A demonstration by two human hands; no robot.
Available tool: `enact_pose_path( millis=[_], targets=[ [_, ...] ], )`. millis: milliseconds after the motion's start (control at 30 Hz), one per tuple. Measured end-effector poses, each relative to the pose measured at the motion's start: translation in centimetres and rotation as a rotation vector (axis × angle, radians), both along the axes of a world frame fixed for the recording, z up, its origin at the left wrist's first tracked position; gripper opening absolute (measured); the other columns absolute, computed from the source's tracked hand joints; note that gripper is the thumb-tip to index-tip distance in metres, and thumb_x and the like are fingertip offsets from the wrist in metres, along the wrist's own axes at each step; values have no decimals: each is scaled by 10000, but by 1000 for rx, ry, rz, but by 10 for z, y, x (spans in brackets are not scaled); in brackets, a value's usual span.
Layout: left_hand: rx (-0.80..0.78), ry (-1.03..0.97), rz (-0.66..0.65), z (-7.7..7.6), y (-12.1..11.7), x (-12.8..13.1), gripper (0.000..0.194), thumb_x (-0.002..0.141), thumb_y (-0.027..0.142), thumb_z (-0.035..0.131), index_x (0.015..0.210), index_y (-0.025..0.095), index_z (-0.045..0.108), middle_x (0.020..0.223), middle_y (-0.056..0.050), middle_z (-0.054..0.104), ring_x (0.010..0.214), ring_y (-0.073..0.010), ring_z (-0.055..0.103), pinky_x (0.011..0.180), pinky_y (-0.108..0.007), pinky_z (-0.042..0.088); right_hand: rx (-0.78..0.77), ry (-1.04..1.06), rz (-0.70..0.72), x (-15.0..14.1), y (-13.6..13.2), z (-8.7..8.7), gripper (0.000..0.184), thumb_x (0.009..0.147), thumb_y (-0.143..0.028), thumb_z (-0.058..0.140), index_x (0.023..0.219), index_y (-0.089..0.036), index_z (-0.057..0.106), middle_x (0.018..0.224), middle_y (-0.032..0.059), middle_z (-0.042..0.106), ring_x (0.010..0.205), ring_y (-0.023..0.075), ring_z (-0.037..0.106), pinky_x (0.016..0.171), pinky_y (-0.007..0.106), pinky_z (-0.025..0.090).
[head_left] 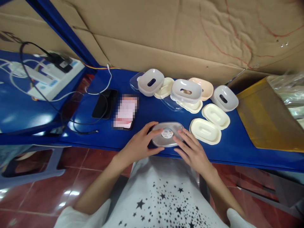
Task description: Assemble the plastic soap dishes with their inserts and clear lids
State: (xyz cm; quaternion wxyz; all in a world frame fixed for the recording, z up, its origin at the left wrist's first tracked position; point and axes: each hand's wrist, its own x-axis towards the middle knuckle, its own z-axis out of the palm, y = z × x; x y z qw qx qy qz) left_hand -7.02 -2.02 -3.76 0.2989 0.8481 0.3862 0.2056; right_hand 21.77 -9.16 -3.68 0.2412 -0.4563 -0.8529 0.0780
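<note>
Near the table's front edge lies an oval grey soap box (157,140) with a clear lid and a round printed sticker (167,133) on top. My left hand (144,141) grips its left end, the thumb over the lid and the other fingers around the rim. On the right end, my right hand (193,148) is curved over the box, its fingertips touching the lid beside the sticker. Just right of it are two cream inner trays (216,116), (206,130). Behind stand grey slotted soap dishes (148,87), (180,88), (228,99).
A peach dish (206,87) and clear lids (172,104) lie among the dishes. To the left are a phone with a blurred screen (125,110), a black device (104,104), cables and a white power strip (45,85). A yellow-brown package (266,117) stands on the right; cardboard (154,38) lines the back.
</note>
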Motion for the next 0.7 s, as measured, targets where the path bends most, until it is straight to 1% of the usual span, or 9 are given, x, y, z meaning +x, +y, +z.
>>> enact_pose_path(
  millis=[67, 133, 200, 300, 367, 433, 533, 600, 700],
  targets=[
    [5, 19, 17, 4, 4, -1, 629, 946, 440, 782, 1509, 321, 527, 1641, -122, 461, 1461, -363, 577, 1168, -568, 560, -1, 0, -21, 11, 2, 2, 808, 1078, -292, 649, 1756, -327, 210, 1720, 111, 464, 1615, 322, 413, 1243, 580, 501],
    [31, 45, 34, 8, 11, -5, 640, 935, 397, 778, 1512, 318, 512, 1622, -121, 471, 1449, -359, 586, 1193, -572, 537, 20, -32, -133, 27, 3, 2, 793, 1080, -320, 644, 1752, -346, 224, 1724, 115, 458, 1606, 341, 425, 1256, 620, 456],
    [87, 67, 71, 12, 18, -8, 646, 950, 354, 750, 1532, 307, 474, 1631, -134, 454, 1471, -365, 565, 1212, -579, 519, 50, -84, -268, 45, 2, 1, 750, 1079, -331, 648, 1735, -348, 284, 1679, 123, 520, 1564, 359, 485, 1256, 646, 422],
    [225, 86, 134, 16, 21, -4, 669, 978, 254, 690, 1578, 282, 395, 1734, -169, 320, 1598, -412, 400, 1267, -634, 441, 76, -130, -374, 60, -4, -2, 648, 1077, -336, 650, 1679, -318, 411, 1578, 136, 625, 1465, 366, 590, 1199, 627, 456],
    [321, 74, 139, 18, 15, 6, 707, 977, 184, 662, 1607, 278, 357, 1783, -175, 229, 1653, -439, 276, 1299, -678, 371, 37, -134, -362, 59, -9, -3, 560, 1092, -323, 614, 1634, -317, 477, 1569, 130, 634, 1441, 354, 607, 1154, 597, 490],
    [382, 29, 86, 20, 1, 21, 729, 975, 147, 641, 1625, 289, 345, 1775, -175, 264, 1648, -434, 292, 1292, -680, 385, -33, -111, -289, 54, -10, 1, 522, 1108, -321, 575, 1622, -323, 490, 1598, 115, 611, 1457, 329, 594, 1141, 562, 507],
    [379, -27, -108, 20, -22, 47, 691, 991, 138, 595, 1624, 298, 370, 1679, -167, 450, 1552, -373, 479, 1220, -605, 517, -43, -37, -233, 58, -1, 7, 514, 1115, -313, 544, 1626, -309, 486, 1612, 102, 602, 1489, 296, 569, 1172, 516, 493],
    [353, -1, -223, 19, -31, 63, 624, 1010, 146, 570, 1602, 266, 414, 1654, -177, 487, 1512, -359, 532, 1191, -573, 557, 35, -37, -327, 75, 10, 9, 487, 1112, -305, 543, 1599, -276, 527, 1596, 119, 615, 1488, 307, 569, 1179, 515, 476],
    [357, 80, -248, 12, -31, 77, 499, 1052, 193, 567, 1544, 190, 485, 1652, -216, 478, 1532, -382, 508, 1202, -566, 551, 140, -143, -540, 111, 27, 2, 426, 1099, -349, 576, 1499, -213, 632, 1495, 158, 692, 1399, 355, 638, 1129, 544, 481]
  ],
)
